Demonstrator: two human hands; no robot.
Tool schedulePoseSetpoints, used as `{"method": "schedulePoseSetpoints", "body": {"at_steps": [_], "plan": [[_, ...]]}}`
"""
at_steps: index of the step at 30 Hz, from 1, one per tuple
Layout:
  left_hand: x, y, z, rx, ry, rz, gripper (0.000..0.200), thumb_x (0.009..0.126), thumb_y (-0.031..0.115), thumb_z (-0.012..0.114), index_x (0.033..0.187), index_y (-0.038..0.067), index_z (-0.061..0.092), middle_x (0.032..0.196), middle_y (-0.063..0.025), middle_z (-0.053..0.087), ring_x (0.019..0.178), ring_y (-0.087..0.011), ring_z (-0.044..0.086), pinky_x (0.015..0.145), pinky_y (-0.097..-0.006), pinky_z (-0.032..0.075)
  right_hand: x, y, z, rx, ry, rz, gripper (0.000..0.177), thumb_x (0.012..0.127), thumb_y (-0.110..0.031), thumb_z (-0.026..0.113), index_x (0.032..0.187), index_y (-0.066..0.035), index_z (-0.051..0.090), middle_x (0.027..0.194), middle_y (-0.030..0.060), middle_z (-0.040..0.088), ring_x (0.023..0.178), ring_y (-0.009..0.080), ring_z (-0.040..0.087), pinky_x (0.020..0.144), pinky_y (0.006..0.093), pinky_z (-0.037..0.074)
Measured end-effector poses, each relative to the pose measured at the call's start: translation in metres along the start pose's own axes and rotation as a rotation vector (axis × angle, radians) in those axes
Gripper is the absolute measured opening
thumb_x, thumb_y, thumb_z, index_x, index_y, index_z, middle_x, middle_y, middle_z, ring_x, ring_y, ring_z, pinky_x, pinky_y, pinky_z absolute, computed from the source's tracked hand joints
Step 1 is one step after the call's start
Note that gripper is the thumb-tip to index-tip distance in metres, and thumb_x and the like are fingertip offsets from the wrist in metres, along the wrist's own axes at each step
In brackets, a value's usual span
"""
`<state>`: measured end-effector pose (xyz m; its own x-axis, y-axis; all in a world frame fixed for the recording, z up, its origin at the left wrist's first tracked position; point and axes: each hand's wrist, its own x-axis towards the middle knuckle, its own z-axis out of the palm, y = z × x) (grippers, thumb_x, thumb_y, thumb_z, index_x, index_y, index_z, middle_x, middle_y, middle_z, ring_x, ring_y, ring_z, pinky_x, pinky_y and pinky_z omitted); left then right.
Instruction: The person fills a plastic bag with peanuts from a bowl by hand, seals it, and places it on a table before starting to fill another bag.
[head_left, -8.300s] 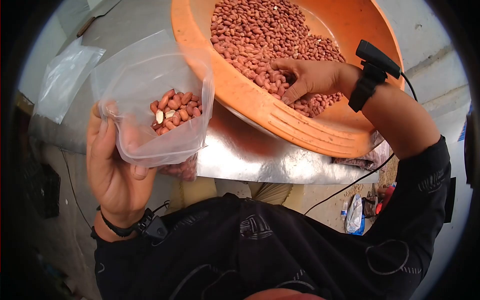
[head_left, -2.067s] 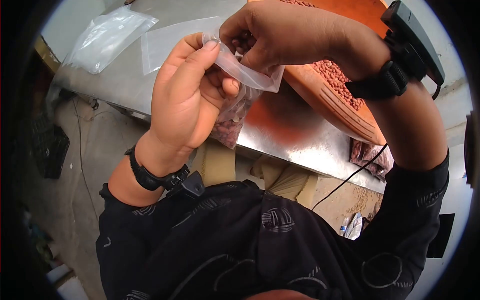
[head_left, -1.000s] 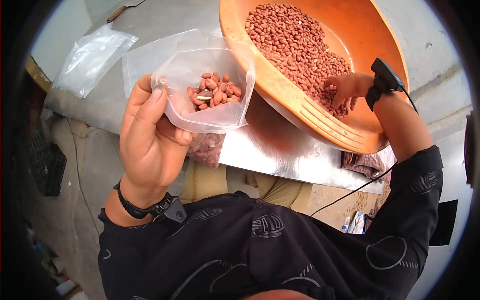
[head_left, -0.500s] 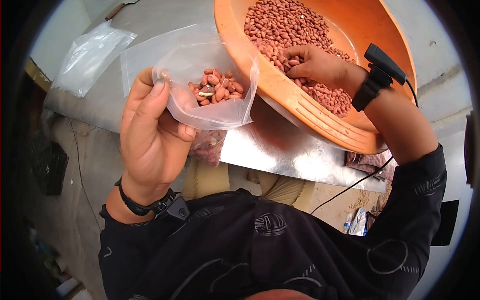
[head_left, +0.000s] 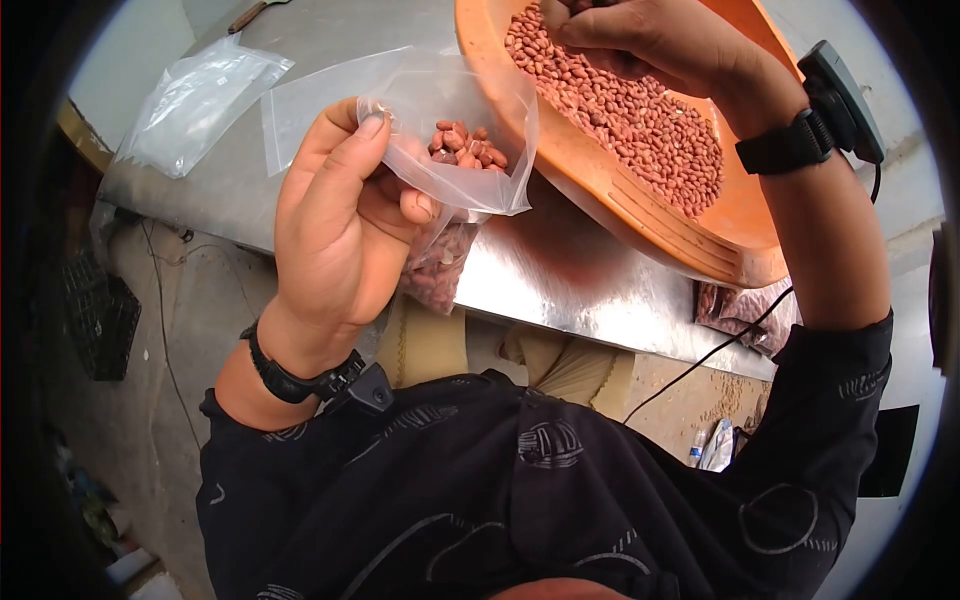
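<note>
My left hand [head_left: 345, 205] pinches the rim of a clear plastic bag [head_left: 455, 195], whose mouth stands open. Reddish peanuts [head_left: 465, 146] show inside the mouth, and more fill the lower part below my fingers. To the right is a large orange basin [head_left: 590, 200] of loose peanuts [head_left: 625, 125]. My right hand [head_left: 640, 35] is raised over the basin near the top edge of the view, its fingers curled. Whatever those fingers hold is hidden.
Flat clear bags [head_left: 200, 105] lie on the metal table [head_left: 560, 290] at the left. A filled bag [head_left: 745, 315] rests near the table's right edge. A black cable [head_left: 710, 355] hangs beside it. A dark crate [head_left: 100, 315] is on the floor.
My right hand has lifted out of the peanuts and moved up. My left hand and its bag have shifted slightly right and up in the view.
</note>
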<state>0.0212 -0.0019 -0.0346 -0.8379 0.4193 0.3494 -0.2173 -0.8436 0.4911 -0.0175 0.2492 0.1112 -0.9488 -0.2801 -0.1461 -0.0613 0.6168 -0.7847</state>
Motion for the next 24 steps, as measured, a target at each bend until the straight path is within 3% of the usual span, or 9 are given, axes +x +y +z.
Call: {"method": "schedulePoseSetpoints", "body": {"at_steps": [2,5,10,13,17,18,20,22,24], "plan": [[0.001,-0.001,0.0,-0.014,0.003,-0.003,0.01,0.099,0.011,0.047,0.107,0.005,0.051,0.09,-0.0095,0.064,0.072,-0.0151,0.062,0.063,-0.0268,0.052,0.013,-0.033,0.029,-0.021,-0.208,-0.19,0.008,0.084,-0.005,0.058,0.079,-0.002,0.063,0.064,-0.0019,0.053,0.056,0.0046,0.047,0.05,0.0199,0.037],[0.002,0.0,0.0,-0.02,-0.007,-0.009,0.01,0.099,0.012,0.048,0.105,0.005,0.05,0.09,-0.0092,0.064,0.072,-0.0152,0.061,0.063,-0.0268,0.052,0.013,-0.055,0.073,-0.36,-0.18,-0.272,0.006,0.081,-0.004,0.058,0.079,-0.002,0.063,0.064,-0.0015,0.056,0.058,0.008,0.048,0.053,0.0248,0.041],[0.002,-0.001,-0.004,0.025,-0.036,0.053,0.01,0.098,0.011,0.05,0.105,0.004,0.05,0.09,-0.009,0.063,0.072,-0.015,0.061,0.064,-0.0264,0.052,-0.006,-0.074,0.095,-0.589,-0.241,-0.085,0.022,0.085,-0.013,0.059,0.1,0.001,0.067,0.082,0.0162,0.069,0.075,0.0238,0.066,0.07,0.0329,0.052],[0.0,0.001,0.001,0.019,-0.025,0.061,0.009,0.097,0.01,0.051,0.104,0.004,0.051,0.089,-0.0088,0.063,0.072,-0.0148,0.061,0.064,-0.0263,0.052,-0.012,-0.058,0.081,-0.58,-0.161,-0.283,0.027,0.086,-0.017,0.059,0.103,0.003,0.066,0.086,0.0176,0.069,0.077,0.0237,0.066,0.071,0.032,0.052],[-0.007,0.006,0.008,0.011,0.003,0.076,0.009,0.097,0.01,0.051,0.103,0.004,0.052,0.085,-0.0082,0.064,0.071,-0.0147,0.062,0.064,-0.0271,0.053,-0.044,-0.046,0.084,-0.518,0.114,-0.447,0.021,0.087,-0.019,0.065,0.095,0.0,0.064,0.073,0.0052,0.058,0.065,0.0121,0.055,0.058,0.0261,0.043],[-0.01,0.006,0.011,0.026,-0.009,0.083,0.009,0.097,0.01,0.05,0.103,0.004,0.052,0.085,-0.008,0.064,0.07,-0.0147,0.062,0.064,-0.0274,0.053,-0.046,-0.023,0.082,-0.524,0.142,-0.666,0.021,0.086,-0.02,0.07,0.091,-0.002,0.062,0.063,-0.0031,0.047,0.057,0.0043,0.046,0.049,0.0206,0.034],[-0.016,0.003,0.02,0.059,-0.036,0.095,0.009,0.098,0.011,0.05,0.104,0.005,0.052,0.083,-0.0078,0.064,0.069,-0.0147,0.062,0.063,-0.0279,0.053,-0.091,-0.039,0.097,-0.58,0.103,-0.344,0.039,0.079,-0.025,0.078,0.106,-0.001,0.062,0.066,0.0023,0.055,0.061,0.0084,0.051,0.056,0.0237,0.041],[-0.025,-0.001,0.032,0.06,-0.054,0.073,0.009,0.098,0.011,0.05,0.104,0.005,0.052,0.083,-0.008,0.065,0.068,-0.0151,0.062,0.063,-0.0286,0.053,-0.109,-0.018,0.107,-0.606,0.105,-0.444,0.052,0.076,-0.04,0.077,0.107,0.001,0.064,0.072,0.0175,0.063,0.064,0.0288,0.062,0.062,0.0354,0.049],[-0.029,0.004,0.044,0.06,-0.082,0.054,0.009,0.098,0.012,0.049,0.104,0.005,0.052,0.082,-0.0084,0.065,0.067,-0.0154,0.063,0.064,-0.0292,0.053,-0.114,-0.007,0.12,-0.531,0.173,-0.456,0.04,0.079,-0.03,0.076,0.104,-0.001,0.064,0.069,0.0136,0.06,0.062,0.025,0.059,0.06,0.0339,0.047]]}}
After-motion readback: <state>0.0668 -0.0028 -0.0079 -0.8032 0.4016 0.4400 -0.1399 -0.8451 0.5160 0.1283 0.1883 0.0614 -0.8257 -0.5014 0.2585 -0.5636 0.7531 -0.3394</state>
